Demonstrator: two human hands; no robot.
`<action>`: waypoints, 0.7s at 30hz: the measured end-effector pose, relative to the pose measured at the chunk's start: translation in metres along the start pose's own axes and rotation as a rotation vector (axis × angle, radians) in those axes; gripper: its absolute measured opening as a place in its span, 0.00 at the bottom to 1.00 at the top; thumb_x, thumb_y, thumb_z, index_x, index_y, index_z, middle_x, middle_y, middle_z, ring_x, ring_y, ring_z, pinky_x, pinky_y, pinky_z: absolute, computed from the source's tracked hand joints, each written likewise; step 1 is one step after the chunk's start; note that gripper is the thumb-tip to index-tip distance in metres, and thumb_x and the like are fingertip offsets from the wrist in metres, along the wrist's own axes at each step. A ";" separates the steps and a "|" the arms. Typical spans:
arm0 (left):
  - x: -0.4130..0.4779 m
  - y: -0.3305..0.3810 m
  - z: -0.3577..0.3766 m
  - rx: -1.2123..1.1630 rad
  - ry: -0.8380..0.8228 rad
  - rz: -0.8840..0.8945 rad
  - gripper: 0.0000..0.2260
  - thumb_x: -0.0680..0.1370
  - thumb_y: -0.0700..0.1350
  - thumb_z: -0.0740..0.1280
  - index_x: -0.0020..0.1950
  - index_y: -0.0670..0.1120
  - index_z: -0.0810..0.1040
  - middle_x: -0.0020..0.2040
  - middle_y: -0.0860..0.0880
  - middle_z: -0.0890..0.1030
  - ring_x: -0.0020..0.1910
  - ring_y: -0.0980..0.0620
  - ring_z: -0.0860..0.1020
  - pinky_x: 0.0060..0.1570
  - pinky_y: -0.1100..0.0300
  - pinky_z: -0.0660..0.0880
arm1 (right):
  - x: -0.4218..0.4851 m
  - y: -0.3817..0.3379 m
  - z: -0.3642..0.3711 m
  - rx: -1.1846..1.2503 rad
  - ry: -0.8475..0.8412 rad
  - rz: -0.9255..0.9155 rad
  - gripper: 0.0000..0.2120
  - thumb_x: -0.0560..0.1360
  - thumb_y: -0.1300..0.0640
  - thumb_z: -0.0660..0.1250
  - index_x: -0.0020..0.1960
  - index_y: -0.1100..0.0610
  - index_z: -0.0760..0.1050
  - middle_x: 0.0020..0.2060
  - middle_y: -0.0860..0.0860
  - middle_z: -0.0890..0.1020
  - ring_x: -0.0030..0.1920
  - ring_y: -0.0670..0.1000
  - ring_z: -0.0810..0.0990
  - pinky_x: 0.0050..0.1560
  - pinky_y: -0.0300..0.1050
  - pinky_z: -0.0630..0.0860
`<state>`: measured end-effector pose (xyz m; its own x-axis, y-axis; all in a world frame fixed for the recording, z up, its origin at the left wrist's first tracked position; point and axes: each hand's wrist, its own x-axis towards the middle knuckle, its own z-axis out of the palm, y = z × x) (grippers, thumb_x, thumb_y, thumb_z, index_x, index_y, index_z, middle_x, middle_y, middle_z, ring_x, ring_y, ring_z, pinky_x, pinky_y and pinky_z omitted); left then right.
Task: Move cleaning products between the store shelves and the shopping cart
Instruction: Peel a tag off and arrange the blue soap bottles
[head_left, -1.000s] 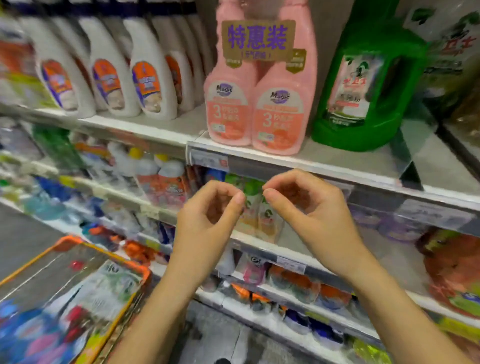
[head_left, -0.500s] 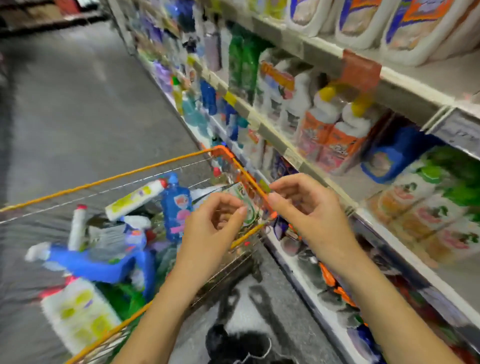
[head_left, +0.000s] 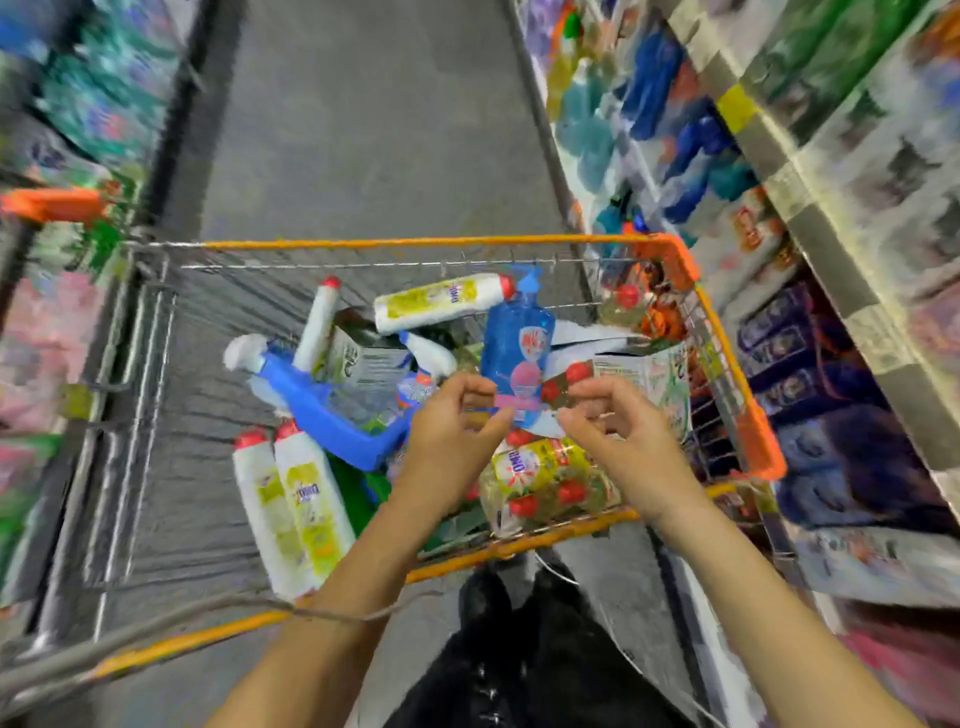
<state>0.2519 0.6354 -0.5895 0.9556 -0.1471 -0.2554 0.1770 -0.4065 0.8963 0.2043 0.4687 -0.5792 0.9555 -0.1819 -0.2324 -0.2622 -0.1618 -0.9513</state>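
Observation:
An orange-rimmed wire shopping cart (head_left: 415, 242) fills the middle of the head view. In it lie a blue pump bottle (head_left: 514, 338), two white bottles with yellow labels and red caps (head_left: 296, 499), a blue-handled spray bottle (head_left: 322, 415), another white bottle (head_left: 441, 301) and a yellow pack with red caps (head_left: 545, 478). My left hand (head_left: 457, 431) and my right hand (head_left: 618, 441) hover side by side over the cart's near right part. Their fingers are loosely curled and hold nothing.
Store shelves (head_left: 810, 171) packed with blurred bottles run along the right, close to the cart's side. More shelves (head_left: 78, 104) stand on the left. The grey aisle floor (head_left: 374, 130) stretches ahead. A carton (head_left: 649, 379) leans in the cart's right corner.
The view has swung from the shelf with pink bottles down to the cart. Both hands kept their curled, empty pose and now hang over the cart's contents.

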 end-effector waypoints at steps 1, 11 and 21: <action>0.008 -0.009 0.005 0.021 -0.008 -0.021 0.09 0.75 0.40 0.71 0.53 0.45 0.74 0.44 0.52 0.75 0.35 0.63 0.74 0.37 0.72 0.72 | 0.008 0.009 0.001 -0.012 -0.021 0.034 0.08 0.75 0.61 0.70 0.51 0.52 0.74 0.41 0.50 0.77 0.35 0.40 0.75 0.36 0.30 0.72; 0.104 -0.082 0.070 0.292 0.031 -0.083 0.29 0.73 0.40 0.73 0.69 0.34 0.65 0.64 0.36 0.68 0.66 0.41 0.66 0.55 0.68 0.60 | 0.101 0.095 0.027 0.000 -0.062 0.340 0.21 0.76 0.58 0.70 0.65 0.54 0.64 0.54 0.48 0.72 0.50 0.46 0.75 0.44 0.34 0.73; 0.177 -0.184 0.100 0.205 0.019 -0.123 0.41 0.60 0.74 0.69 0.62 0.46 0.76 0.56 0.45 0.81 0.56 0.43 0.79 0.55 0.42 0.77 | 0.152 0.142 0.046 0.113 -0.104 0.549 0.27 0.77 0.65 0.65 0.72 0.57 0.58 0.57 0.49 0.74 0.45 0.43 0.74 0.29 0.32 0.71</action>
<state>0.3646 0.5937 -0.8356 0.9345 -0.0686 -0.3493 0.2427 -0.5951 0.7661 0.3187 0.4628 -0.7585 0.6931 -0.1124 -0.7120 -0.7133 0.0348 -0.7000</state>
